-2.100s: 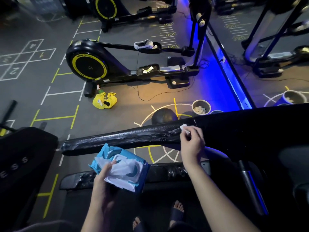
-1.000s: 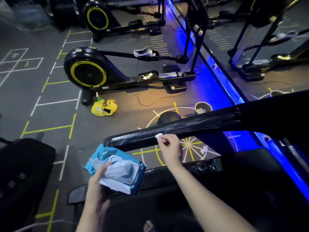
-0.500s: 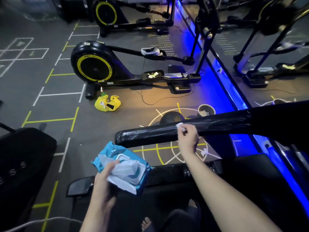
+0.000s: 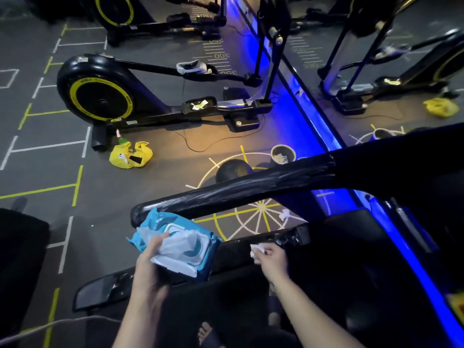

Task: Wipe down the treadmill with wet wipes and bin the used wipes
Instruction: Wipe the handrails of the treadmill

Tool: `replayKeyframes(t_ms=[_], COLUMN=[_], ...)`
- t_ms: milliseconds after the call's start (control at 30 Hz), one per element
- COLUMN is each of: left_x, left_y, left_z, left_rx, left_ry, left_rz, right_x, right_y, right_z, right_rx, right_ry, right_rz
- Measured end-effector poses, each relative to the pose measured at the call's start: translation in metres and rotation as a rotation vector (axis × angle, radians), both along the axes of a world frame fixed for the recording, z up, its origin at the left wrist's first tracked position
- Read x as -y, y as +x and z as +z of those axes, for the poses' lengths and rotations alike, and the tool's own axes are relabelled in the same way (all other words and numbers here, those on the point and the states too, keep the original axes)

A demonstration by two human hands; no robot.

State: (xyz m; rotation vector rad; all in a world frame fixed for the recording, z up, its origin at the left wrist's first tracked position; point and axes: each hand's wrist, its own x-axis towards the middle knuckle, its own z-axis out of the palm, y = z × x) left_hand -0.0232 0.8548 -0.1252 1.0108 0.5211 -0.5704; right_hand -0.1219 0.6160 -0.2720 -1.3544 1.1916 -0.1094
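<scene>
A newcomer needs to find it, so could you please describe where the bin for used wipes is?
Find the blue floor light strip. Just left of it, beyond the treadmill handrail, a small round bin stands. Unlike the dark ball beside it, it is open-topped with white wipes inside.

- I count two hands, lower centre: left hand [image 4: 147, 264], right hand [image 4: 272, 258].
- One blue wipe pack [image 4: 180, 244].
- Two loose wipes: crumpled wipe [image 4: 256, 250], floor wipe [image 4: 285, 215].
- One bin [image 4: 283, 148], one yellow bag [image 4: 130, 158], one ball [image 4: 233, 169], mid-frame.
- Two elliptical machines, upper left: near machine [image 4: 100, 96], far machine [image 4: 115, 8].
</scene>
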Motion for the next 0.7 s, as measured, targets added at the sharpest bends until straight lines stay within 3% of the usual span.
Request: replayKeyframes(t_ms=[67,167,333,467,600,700], left_x=[0.018,0.043,0.067,0.078,0.084,0.085], left_y=[-0.003,-0.008,-0.018,-0.018,-0.014,-0.010], left_z=[0.007,0.013,0.015,0.011,0.005,0.006], left_rx=[-0.012,-0.035,-0.087,-0.096,-0.054,-0.002], left_ry=[-0.015,-0.004,-0.019,0.014,0.093,0.144], left_rz=[-0.014,-0.012,0.003,-0.055,-0.110,-0.139], right_x=[0.017,0.047,0.107,0.108,0.065,0.038], right_y=[-0.018,-0.006,0.031,0.020,0.002,-0.003], right_z=[-0.013,-0.019,-0.026,-0.013,0.022,0.060], right_rx=[-0.049,0.027,0.061,0.056,0.275,0.363], right_ry=[0.078,0.180,0.164,0.035,0.242,0.263], right_rz=[-0.083,-0.251,-0.436,-0.417,-0.343,-0.287])
